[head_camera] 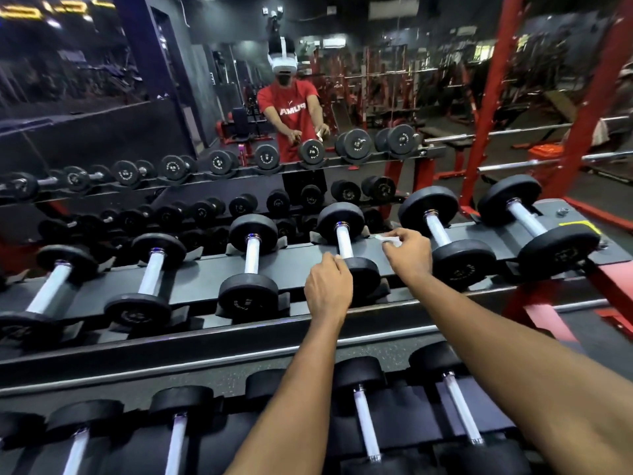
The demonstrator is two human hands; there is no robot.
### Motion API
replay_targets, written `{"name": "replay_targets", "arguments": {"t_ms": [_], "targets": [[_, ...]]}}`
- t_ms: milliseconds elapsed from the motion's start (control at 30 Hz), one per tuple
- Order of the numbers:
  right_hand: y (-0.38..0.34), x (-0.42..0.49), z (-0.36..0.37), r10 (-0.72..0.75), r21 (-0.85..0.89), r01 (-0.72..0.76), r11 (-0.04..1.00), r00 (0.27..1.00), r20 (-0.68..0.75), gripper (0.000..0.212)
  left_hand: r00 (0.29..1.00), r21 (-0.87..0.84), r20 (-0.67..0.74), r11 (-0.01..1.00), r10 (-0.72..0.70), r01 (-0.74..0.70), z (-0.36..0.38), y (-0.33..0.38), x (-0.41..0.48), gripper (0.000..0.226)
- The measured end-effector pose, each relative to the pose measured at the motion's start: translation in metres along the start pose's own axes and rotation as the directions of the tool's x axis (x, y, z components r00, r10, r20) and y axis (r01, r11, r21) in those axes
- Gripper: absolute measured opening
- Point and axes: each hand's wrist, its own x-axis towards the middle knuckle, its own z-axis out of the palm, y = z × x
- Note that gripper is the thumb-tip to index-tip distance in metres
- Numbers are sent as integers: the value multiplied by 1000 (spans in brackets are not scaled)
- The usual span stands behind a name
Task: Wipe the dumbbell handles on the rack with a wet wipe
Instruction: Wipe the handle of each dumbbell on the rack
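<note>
Dumbbell rack (205, 279) before a wall mirror (102, 97), seen from the head camera. The rack serves as the holder. Its upper tier carries six dumbbells in view, each seated across the dark shelf plate in paired cradles with the handle running away from the viewer. A lower tier carries a further row (366, 426), partly hidden behind the forearms. The step in hand appears to be the approach to the fourth dumbbell (363, 275) from the left on the upper tier. Its handle (344, 241) lies bare between the two hands, and nothing touches its middle. The left hand (329, 286) rests on the near head of this dumbbell, its fingers bent over the rim towards the base of the handle, tips hidden, seemingly to steady it. The right hand (407, 252) hovers just to the right of the handle, above the shelf plate. Its thumb and first fingers pinch the wet wipe (387, 238), a small crumpled white piece that juts leftward and stops short of the handle. The next move calls for carrying the wipe across onto the handle, wrapping it round, and stroking from one collar to the other. Which handles are already wiped cannot be told from their sheen.
</note>
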Motion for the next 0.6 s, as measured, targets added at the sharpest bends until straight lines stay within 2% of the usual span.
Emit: {"name": "replay_targets", "arguments": {"t_ms": [400,600], "targets": [[52,25,-86,-17,7,17,1000,1000,22,10,996,-26,91,999,27,-25,55,84,-42,35],[87,67,-140,-73,167,67,984,997,34,9,993,-83,110,996,-33,42,109,144,-49,38]]}}
